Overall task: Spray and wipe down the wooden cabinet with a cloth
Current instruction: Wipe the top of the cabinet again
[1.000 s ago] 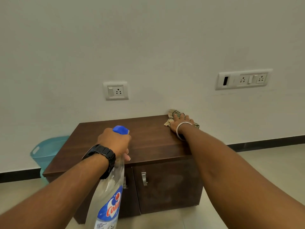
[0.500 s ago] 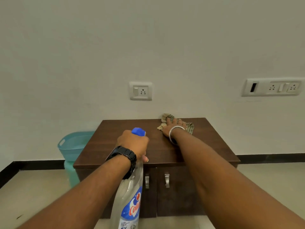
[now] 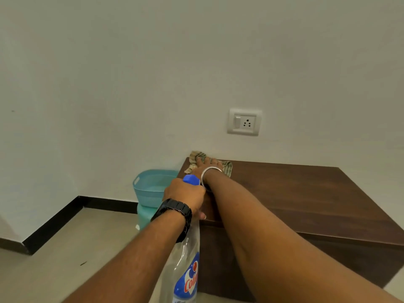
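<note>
A low dark wooden cabinet (image 3: 306, 193) stands against the white wall. A checked beige cloth (image 3: 226, 166) lies at the top's far left corner, and my right hand (image 3: 202, 166), with a silver bangle on the wrist, presses flat on it. My left hand (image 3: 185, 194), with a black watch on its wrist, grips the neck of a clear spray bottle (image 3: 185, 270) with a blue head and a blue label, held over the cabinet's front left corner. The bottle's nozzle is hidden behind my hand.
A light blue plastic basket (image 3: 150, 186) sits on a teal stool just left of the cabinet. A wall socket (image 3: 244, 122) is above the cabinet. Beige floor with a black skirting runs along the left.
My right hand has slid the cloth leftward along the back edge, from the right end to the far left corner. My view has swung left; the left hand keeps its grip on the bottle.
</note>
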